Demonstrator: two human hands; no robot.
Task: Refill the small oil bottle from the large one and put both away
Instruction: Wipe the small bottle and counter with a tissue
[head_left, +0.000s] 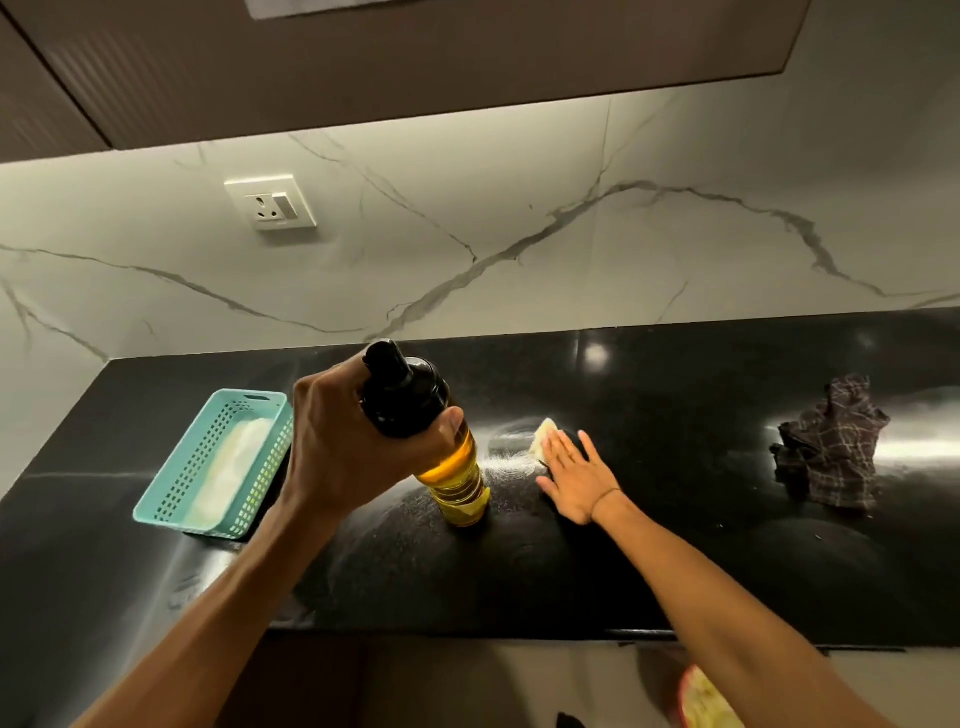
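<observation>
My left hand (358, 441) covers the middle of the oil bottle (457, 483), so I can't see how its black top joins the glass. My right hand (571, 480) hides most of the pale cloth (544, 435). What fills the basket (218, 467) is a whitish blur.

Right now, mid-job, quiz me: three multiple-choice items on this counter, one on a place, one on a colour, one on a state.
1. Where is the basket?
A. left of the bottle
B. right of the rag
C. on the wall

2. What colour is the bottle cap?
A. white
B. black
C. red

3. How is the right hand?
A. gripping the bottle
B. curled in a fist
C. flat, pressing a cloth on the counter

Answers:
1 A, it sits at the counter's left end, the checked rag at far right.
2 B, the top under the left hand is black.
3 C, straight fingers lie on the pale cloth.
</observation>
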